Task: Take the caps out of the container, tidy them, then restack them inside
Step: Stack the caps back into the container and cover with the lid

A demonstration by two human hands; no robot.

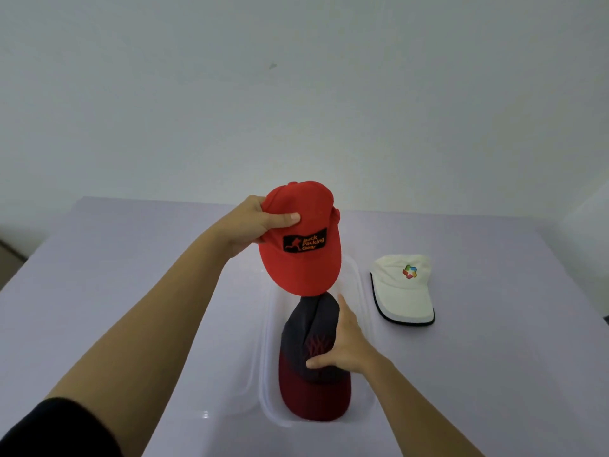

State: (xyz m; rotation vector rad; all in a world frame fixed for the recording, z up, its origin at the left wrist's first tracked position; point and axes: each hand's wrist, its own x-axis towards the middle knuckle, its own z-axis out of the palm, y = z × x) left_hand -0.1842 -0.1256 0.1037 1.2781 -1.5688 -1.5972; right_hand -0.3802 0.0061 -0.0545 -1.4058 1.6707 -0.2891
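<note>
my left hand (253,225) holds the red cap (303,265) up in the air at the centre of the frame; my thumb is pressed on the front of the crown and my other fingers are tucked behind it out of sight, so the crown is pinched between them; the cap's brim points down toward me and a black patch with orange lettering shows on its front; its brim tip hangs just above the back of the dark cap (301,328).

that dark cap, grey at the crown and maroon at the brim, sits inside the clear container (266,384) in the lower middle of the frame, brim toward the bottom edge; my right hand (347,349) clasps its crown from the right, thumb stretched across the front just above the brim, index finger running straight along the crown's right side, the remaining fingers hidden behind the fabric.

the white cap (403,291), with a dark-edged brim and a small multicoloured logo, lies on the table (131,265) just to the right of the container, apart from both hands; the table is pale lilac and meets a plain pale wall (296,77) in the upper half of the frame; a black sleeve (49,430) covers my left upper arm at the lower left corner.
</note>
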